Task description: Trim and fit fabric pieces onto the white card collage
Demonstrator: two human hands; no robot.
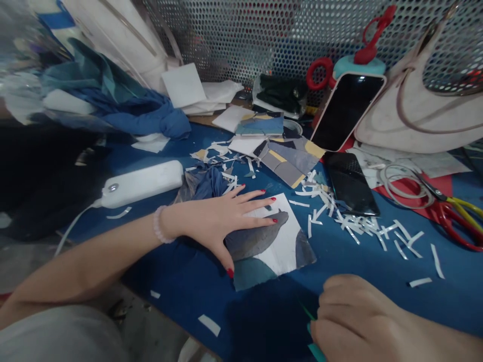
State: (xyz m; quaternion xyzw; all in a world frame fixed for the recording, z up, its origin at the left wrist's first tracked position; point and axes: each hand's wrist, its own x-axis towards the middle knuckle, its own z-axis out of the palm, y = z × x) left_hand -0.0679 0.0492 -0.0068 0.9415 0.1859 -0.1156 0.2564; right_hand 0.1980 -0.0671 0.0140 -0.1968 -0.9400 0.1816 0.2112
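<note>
My left hand (222, 218) lies flat with fingers spread on a white card (281, 241) that carries grey and blue fabric shapes, pressing on the grey piece (252, 240). A pale bead bracelet is on that wrist. My right hand (354, 317) is at the bottom right, fingers curled round a thin green tool (313, 334) that pokes out below the fist; most of the tool is hidden. The card rests on the blue table cover (188, 266).
White paper snippets (362, 226) are scattered right of the card. A dark phone (350, 183) lies flat, another phone (345, 110) leans behind it. Scissors (458, 213) at right, a white power bank (141, 183) at left, fabric swatches (287, 161) and crumpled blue cloth (124, 108) behind.
</note>
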